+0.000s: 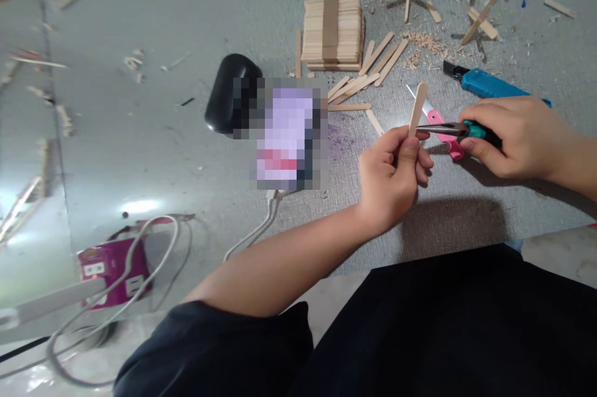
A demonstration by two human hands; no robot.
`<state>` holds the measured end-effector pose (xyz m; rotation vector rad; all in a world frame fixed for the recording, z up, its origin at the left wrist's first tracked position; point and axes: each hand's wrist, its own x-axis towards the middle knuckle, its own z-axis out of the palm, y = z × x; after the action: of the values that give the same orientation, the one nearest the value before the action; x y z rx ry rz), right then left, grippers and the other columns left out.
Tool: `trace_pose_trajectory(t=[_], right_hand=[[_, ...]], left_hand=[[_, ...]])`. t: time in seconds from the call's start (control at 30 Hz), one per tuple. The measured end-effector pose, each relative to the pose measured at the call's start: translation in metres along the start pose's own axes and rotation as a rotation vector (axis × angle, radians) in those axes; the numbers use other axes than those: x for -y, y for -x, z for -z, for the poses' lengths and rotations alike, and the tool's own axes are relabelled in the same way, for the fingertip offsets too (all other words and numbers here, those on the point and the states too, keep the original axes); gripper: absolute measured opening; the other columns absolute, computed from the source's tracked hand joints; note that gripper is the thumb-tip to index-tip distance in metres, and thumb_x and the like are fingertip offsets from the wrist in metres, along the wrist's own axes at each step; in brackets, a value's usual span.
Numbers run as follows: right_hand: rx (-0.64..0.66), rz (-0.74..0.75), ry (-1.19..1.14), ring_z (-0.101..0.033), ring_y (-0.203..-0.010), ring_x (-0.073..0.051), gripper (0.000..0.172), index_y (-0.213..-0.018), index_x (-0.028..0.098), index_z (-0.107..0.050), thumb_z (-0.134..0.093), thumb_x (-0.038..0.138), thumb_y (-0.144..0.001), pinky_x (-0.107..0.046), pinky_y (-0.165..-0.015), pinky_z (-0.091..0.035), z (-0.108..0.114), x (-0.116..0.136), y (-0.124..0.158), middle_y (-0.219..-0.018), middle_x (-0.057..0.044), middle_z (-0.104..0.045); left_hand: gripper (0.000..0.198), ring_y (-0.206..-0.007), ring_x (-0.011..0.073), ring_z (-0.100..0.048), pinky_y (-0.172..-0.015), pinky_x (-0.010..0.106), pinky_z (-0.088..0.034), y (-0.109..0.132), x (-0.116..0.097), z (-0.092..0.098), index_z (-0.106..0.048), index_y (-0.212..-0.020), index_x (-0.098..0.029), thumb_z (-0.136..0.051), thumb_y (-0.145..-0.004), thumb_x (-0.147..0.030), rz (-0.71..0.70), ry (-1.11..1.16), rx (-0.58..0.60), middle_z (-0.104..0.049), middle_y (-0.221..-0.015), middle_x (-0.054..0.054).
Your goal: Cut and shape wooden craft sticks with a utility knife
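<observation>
Between thumb and fingers, my left hand (pixel 392 167) pinches a wooden craft stick (pixel 418 107) near its lower end, the rounded tip pointing up. My right hand (pixel 510 135) is closed around the handles of long-nose pliers (pixel 441 129). The tips of the pliers meet the stick's edge just above my left thumb; whether they grip it I cannot tell. Under the pliers lies a pink craft knife (pixel 448 135) with its blade out. Beyond my right hand a blue utility knife (pixel 494 84) rests on the table.
A banded bundle of craft sticks (pixel 347 30) stands at the back, with loose sticks (pixel 357 87) and wood shavings (pixel 426 42) nearby. Left of my hands are a blurred-out phone (pixel 286 129) on a white cable (pixel 252 232), a black rounded case (pixel 231 95) and a purple power strip (pixel 114 269).
</observation>
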<state>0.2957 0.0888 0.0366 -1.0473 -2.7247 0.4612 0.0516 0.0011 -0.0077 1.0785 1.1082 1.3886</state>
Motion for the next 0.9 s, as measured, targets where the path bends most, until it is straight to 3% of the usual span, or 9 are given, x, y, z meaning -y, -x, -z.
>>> trace_pose_trajectory(t=[0.33, 0.63, 0.8, 0.9], right_hand=[[0.072, -0.084, -0.055, -0.078, -0.094, -0.037, 0.048, -0.118, 0.026, -0.081, -0.051, 0.063, -0.113, -0.048, -0.077, -0.047, 0.006, 0.006, -0.004, -0.103, -0.013, -0.084], [0.057, -0.097, -0.183, -0.067, -0.079, -0.029, 0.044, -0.113, 0.025, -0.081, -0.056, 0.061, -0.114, -0.042, -0.074, -0.040, 0.003, 0.008, 0.005, -0.087, -0.010, -0.077], [0.192, -0.219, -0.390, -0.054, -0.062, -0.021, 0.050, -0.115, 0.024, -0.084, -0.057, 0.066, -0.115, -0.040, -0.063, -0.033, 0.010, 0.012, 0.004, -0.073, -0.005, -0.070], [0.260, -0.259, -0.538, -0.050, -0.060, -0.018, 0.059, -0.098, 0.024, -0.080, -0.058, 0.077, -0.114, -0.038, -0.059, -0.032, 0.015, 0.013, 0.002, -0.069, -0.002, -0.064]], left_hand=[[0.038, -0.046, 0.0060, -0.066, -0.048, 0.015, -0.057, -0.004, -0.001, 0.000, -0.079, -0.107, -0.018, -0.078, -0.116, -0.055, 0.025, 0.005, 0.002, -0.076, -0.070, -0.004], [0.043, -0.048, 0.0070, -0.068, -0.048, 0.016, -0.058, -0.007, 0.001, 0.001, -0.079, -0.099, -0.019, -0.087, -0.109, -0.060, 0.034, 0.152, 0.041, -0.077, -0.069, -0.004], [0.047, -0.050, 0.0081, -0.069, -0.051, 0.018, -0.061, -0.008, 0.001, 0.003, -0.079, -0.099, -0.020, -0.087, -0.108, -0.066, 0.049, 0.164, 0.062, -0.078, -0.071, -0.004], [0.047, -0.053, 0.0077, -0.072, -0.053, 0.017, -0.061, -0.009, 0.001, 0.003, -0.080, -0.098, -0.019, -0.088, -0.108, -0.065, 0.036, 0.154, 0.059, -0.080, -0.074, -0.002]])
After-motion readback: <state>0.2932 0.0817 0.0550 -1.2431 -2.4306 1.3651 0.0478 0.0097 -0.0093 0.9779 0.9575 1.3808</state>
